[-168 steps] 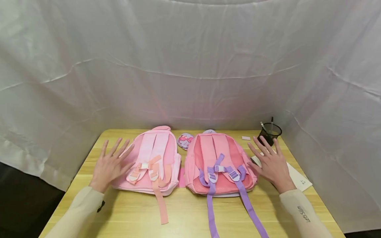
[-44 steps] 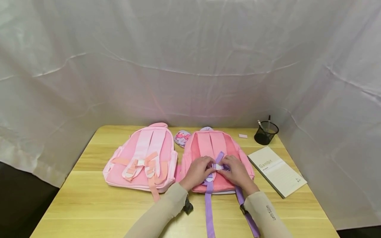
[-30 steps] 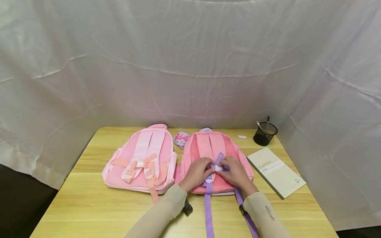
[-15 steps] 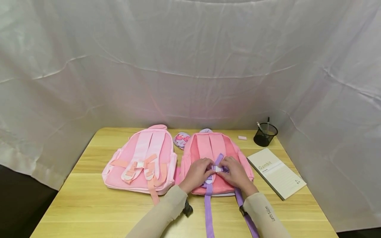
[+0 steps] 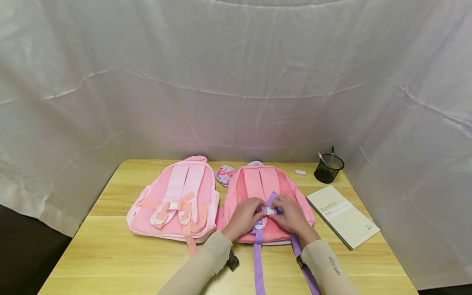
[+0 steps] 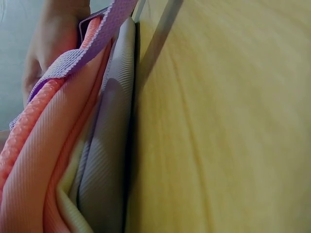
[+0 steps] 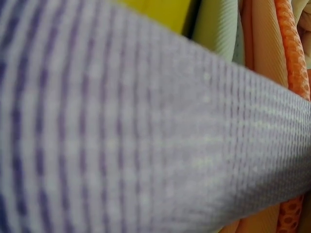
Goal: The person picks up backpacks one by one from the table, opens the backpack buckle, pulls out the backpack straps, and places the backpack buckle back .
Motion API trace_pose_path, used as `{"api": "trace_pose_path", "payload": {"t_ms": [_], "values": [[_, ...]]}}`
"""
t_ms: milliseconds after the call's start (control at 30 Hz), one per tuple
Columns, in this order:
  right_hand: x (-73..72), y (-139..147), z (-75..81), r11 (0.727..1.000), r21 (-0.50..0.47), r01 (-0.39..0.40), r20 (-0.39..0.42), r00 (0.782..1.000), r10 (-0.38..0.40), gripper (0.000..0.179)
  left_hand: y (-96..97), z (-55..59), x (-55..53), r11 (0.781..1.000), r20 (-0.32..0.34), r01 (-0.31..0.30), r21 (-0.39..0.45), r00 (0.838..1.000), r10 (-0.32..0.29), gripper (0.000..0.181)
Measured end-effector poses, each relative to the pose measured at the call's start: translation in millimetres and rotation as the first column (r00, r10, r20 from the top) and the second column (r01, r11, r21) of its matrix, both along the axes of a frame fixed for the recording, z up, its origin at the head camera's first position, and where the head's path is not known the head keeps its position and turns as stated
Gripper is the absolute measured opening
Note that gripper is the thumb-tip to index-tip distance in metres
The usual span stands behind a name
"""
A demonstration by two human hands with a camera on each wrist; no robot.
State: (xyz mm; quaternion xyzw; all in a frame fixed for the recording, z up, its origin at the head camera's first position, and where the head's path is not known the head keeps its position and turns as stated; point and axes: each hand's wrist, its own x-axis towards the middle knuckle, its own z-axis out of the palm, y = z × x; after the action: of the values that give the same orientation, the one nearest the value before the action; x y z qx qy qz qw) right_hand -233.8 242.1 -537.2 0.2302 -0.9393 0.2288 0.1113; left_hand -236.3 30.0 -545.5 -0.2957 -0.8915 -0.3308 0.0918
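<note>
A coral-pink backpack (image 5: 241, 188) lies with its shoulder straps up, right of centre on the table. Across its straps sits a small white buckle (image 5: 270, 210) on purple webbing. My left hand (image 5: 243, 216) pinches the buckle's left end, thumb and fingertips bent in. From the other side my right hand (image 5: 293, 217) pinches its right end. The buckle's middle shows between the fingertips. A purple strap (image 6: 108, 30) crosses the bag's edge in the left wrist view. Purple webbing (image 7: 146, 126) fills most of the right wrist view, hiding the right hand there.
A lighter pink backpack (image 5: 158, 223) with orange straps lies to the left. A round patterned pouch (image 5: 224, 175) is behind, between the bags. On the right are a notebook (image 5: 343, 215), a black mesh pen cup (image 5: 326, 174) and a small pale block (image 5: 300, 172). Grey curtains (image 5: 236, 82) surround the table.
Both hands, spread flat and apart at the table's sides in the earliest frame, have come together on the white buckle. Over the last second and a half they barely move.
</note>
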Motion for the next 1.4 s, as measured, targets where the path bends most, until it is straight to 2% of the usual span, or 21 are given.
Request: {"api": "trace_pose_path", "payload": {"t_ms": [167, 300, 633, 1000, 1400], "values": [[-1.2, -1.8, 1.9, 1.000, -0.001, -0.002, 0.005, 1.000, 0.002, 0.026, -1.3, -0.3, 0.3, 1.000, -0.004, 0.003, 0.017, 1.000, -0.003, 0.023], [-2.5, -3.0, 5.8, 1.000, -0.012, -0.004, 0.048, 0.999, 0.005, 0.026, -2.6, -0.8, 0.2, 1.000, 0.002, 0.003, 0.031, 1.000, -0.003, 0.023], [-4.8, 3.5, 14.0, 0.992, -0.120, -0.047, 0.134, 0.989, 0.063, 0.026, -0.9, -1.3, -0.5, 0.998, 0.006, -0.001, 0.069, 1.000, 0.001, 0.022], [-3.7, 6.8, 17.0, 0.988, -0.152, 0.025, 0.231, 0.973, 0.011, 0.020, -0.9, -2.5, 0.3, 0.996, -0.007, -0.022, 0.081, 1.000, 0.022, 0.021], [-4.9, 9.5, 20.1, 0.982, -0.166, 0.086, 0.278, 0.960, -0.037, 0.014, -2.1, -3.0, 2.2, 0.999, -0.050, -0.007, 0.042, 0.999, 0.009, 0.020]]}}
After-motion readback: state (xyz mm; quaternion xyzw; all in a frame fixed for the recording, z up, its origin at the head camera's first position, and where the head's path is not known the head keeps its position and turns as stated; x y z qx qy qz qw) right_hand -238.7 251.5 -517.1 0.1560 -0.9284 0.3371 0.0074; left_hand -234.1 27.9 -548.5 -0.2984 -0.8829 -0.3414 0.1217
